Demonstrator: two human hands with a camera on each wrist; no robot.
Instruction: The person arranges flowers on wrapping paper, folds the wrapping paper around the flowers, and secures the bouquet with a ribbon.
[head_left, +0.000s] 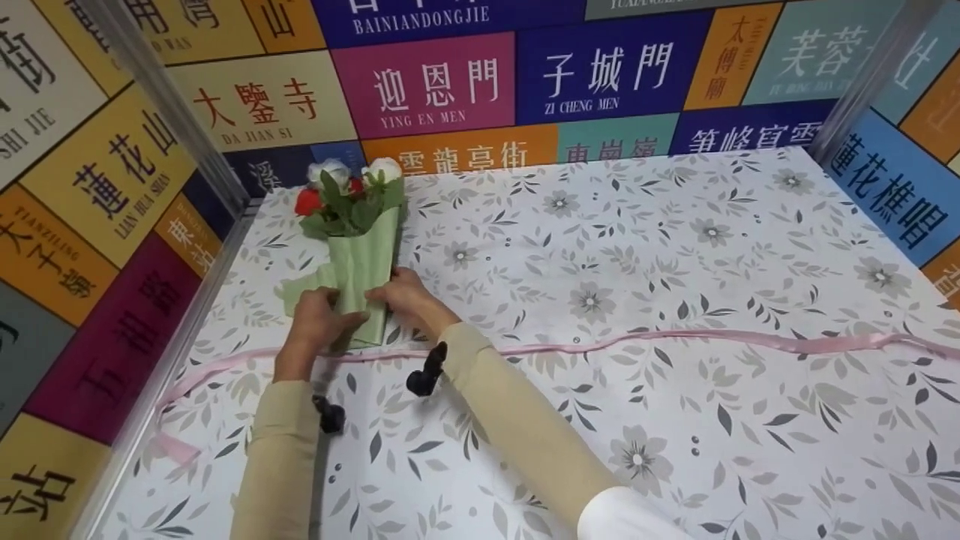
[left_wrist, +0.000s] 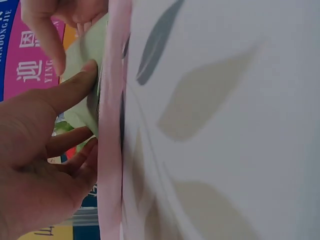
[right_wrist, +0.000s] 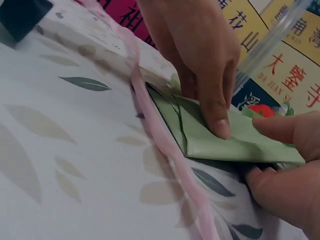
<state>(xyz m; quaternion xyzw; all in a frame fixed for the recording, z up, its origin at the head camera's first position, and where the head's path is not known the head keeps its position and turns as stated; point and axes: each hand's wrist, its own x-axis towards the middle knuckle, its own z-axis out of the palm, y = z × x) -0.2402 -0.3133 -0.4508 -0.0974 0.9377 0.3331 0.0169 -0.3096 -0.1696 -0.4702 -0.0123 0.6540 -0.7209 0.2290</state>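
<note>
On the floral tablecloth (head_left: 517,285), left side, lie flowers (head_left: 349,199) wrapped in green paper (head_left: 358,266). Left hand (head_left: 316,321) grips the paper, thumb on top; right hand (head_left: 416,300) pinches its right edge. Pink ribbon (left_wrist: 111,125) runs along the bottom end.

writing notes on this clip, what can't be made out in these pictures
- Head: the ribbon's far right end, cut off by the right edge.
- Head: the flowers' lower parts, hidden by the wrap.
- Left wrist: most of the flowers, hidden behind the left fingers.
- Right wrist: what the dark object is, cut off by the corner.
</note>
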